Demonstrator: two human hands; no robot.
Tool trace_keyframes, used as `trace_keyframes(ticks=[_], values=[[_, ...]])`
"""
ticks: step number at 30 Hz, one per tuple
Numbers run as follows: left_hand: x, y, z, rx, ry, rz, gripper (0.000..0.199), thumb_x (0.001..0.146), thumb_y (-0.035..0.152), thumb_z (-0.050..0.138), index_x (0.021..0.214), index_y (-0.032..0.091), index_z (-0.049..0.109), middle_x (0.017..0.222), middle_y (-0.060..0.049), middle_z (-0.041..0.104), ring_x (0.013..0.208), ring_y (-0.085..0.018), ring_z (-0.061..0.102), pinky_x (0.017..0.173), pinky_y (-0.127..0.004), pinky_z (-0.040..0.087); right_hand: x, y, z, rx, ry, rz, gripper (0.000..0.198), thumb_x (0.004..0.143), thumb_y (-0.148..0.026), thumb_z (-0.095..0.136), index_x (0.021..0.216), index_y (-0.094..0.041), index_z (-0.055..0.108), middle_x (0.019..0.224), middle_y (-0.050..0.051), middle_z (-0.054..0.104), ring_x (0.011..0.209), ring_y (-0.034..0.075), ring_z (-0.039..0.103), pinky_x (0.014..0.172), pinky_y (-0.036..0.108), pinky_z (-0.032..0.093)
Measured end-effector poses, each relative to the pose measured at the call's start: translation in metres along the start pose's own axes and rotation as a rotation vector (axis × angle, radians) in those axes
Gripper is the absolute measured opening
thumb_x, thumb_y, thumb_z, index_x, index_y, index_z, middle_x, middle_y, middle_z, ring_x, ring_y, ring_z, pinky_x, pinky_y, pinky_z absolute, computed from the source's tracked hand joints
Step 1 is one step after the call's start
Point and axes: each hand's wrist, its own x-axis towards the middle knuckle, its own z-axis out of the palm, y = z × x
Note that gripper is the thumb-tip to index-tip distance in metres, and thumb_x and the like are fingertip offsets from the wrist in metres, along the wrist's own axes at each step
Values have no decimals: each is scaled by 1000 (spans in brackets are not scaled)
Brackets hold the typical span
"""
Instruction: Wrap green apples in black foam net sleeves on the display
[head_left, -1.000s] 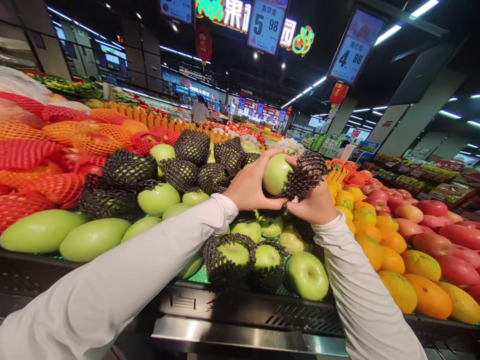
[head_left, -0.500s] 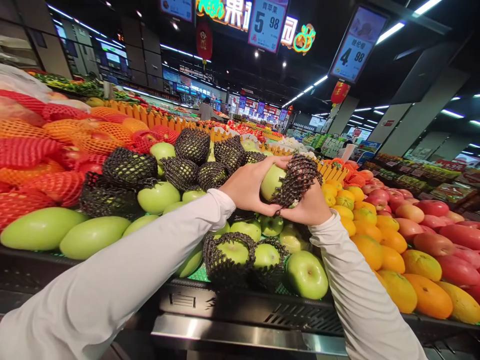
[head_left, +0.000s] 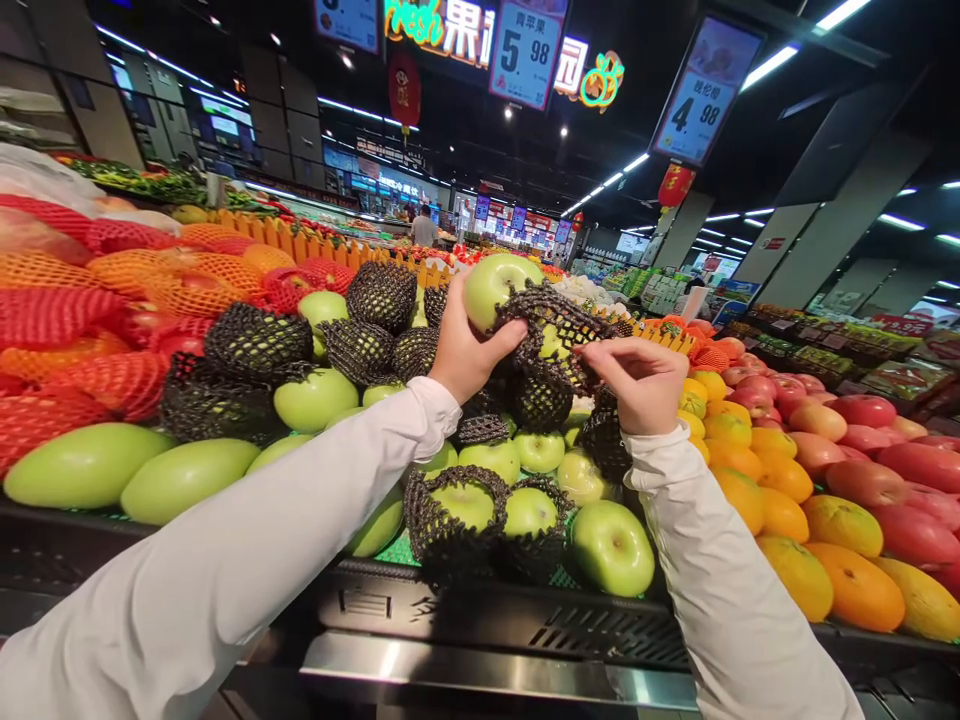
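Note:
My left hand (head_left: 474, 345) is wrapped round a green apple (head_left: 501, 283), its thumb across the front. A black foam net sleeve (head_left: 559, 328) trails from the apple's lower right side, stretched toward the right. My right hand (head_left: 643, 378) pinches the sleeve's far end between thumb and fingertips. Below both hands sit more green apples, some bare and some in black nets; a large bare apple (head_left: 613, 547) lies at the front. Two netted apples (head_left: 465, 505) rest beside it near the crate's edge.
Oranges (head_left: 784, 515) and red apples (head_left: 919, 485) are piled to the right. On the left lie long green fruits (head_left: 86, 463) and fruit in red and orange nets (head_left: 56, 325). The black crate edge (head_left: 487, 610) runs along the front. Price signs (head_left: 529, 50) hang overhead.
The apple has risen and now shows largely bare in my left hand. My right hand has moved off the apple to the right, drawing the net sleeve out sideways.

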Motion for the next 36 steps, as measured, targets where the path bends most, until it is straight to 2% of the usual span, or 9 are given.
trace_keyframes(ticks=[5, 9, 11, 13, 20, 25, 28, 33, 36], values=[[-3, 1, 1, -45, -7, -42, 89, 78, 80, 58, 137, 23, 25, 138, -16, 48, 128, -29, 54, 110, -44, 45, 13, 7, -8, 189, 344, 163, 37, 70, -52, 81, 78, -20, 66, 84, 3, 72, 66, 13, 68, 37, 15, 33], [-7, 13, 3, -108, -74, -74, 96, 70, 90, 57, 132, 25, 24, 132, -13, 50, 124, -27, 56, 106, -41, 46, 15, 10, -11, 121, 37, 160, 49, 67, -48, 85, 107, -25, 67, 113, 4, 71, 104, 17, 68, 73, 22, 57], [-8, 17, 5, -133, -106, -80, 95, 69, 92, 55, 129, 26, 24, 128, -12, 51, 122, -27, 56, 105, -40, 46, 12, 10, -9, 98, -174, 130, 62, 63, -38, 89, 118, -27, 64, 119, 4, 68, 108, 18, 66, 89, 27, 57], [-8, 17, 7, -195, -111, -69, 93, 69, 90, 57, 127, 25, 25, 124, -10, 52, 120, -26, 57, 103, -39, 46, 9, 10, -7, 88, -291, 156, 69, 57, -27, 91, 119, -27, 63, 116, 2, 67, 100, 17, 66, 86, 28, 57], [-6, 8, 13, -559, -197, -105, 84, 65, 72, 75, 123, 23, 38, 112, -6, 59, 103, -23, 61, 89, -35, 49, 11, 20, -9, -29, 39, 190, 13, 63, -27, 72, 70, -20, 64, 71, -1, 61, 63, 13, 52, 58, 26, 47], [-9, 17, 10, -577, -340, -122, 79, 65, 67, 78, 120, 21, 45, 112, -7, 61, 106, -26, 60, 93, -36, 48, 9, 10, -14, 206, 150, 163, 18, 64, -38, 64, 65, -23, 56, 79, 4, 63, 85, 25, 63, 76, 41, 57], [-8, 19, 9, -552, -366, -112, 80, 64, 67, 78, 121, 21, 46, 116, -7, 60, 112, -28, 58, 98, -38, 45, 9, -5, -17, 416, 57, 264, 21, 64, -43, 66, 69, -24, 57, 59, 1, 52, 74, 26, 65, 71, 45, 58], [-7, 18, 9, -558, -399, -132, 86, 61, 67, 79, 126, 21, 46, 124, -9, 58, 116, -29, 57, 100, -38, 45, 11, -13, -22, 390, -51, 338, 47, 65, -65, 79, 65, -26, 53, 39, -8, 19, 33, 11, 29, 41, 33, 43], [-8, 21, 8, -584, -478, -146, 85, 62, 64, 80, 128, 21, 47, 127, -10, 59, 116, -30, 58, 99, -39, 47, 13, -8, -22, 315, -77, 425, 53, 64, -75, 76, 68, -26, 57, 39, -8, 26, 32, 10, 28, 38, 32, 39]])
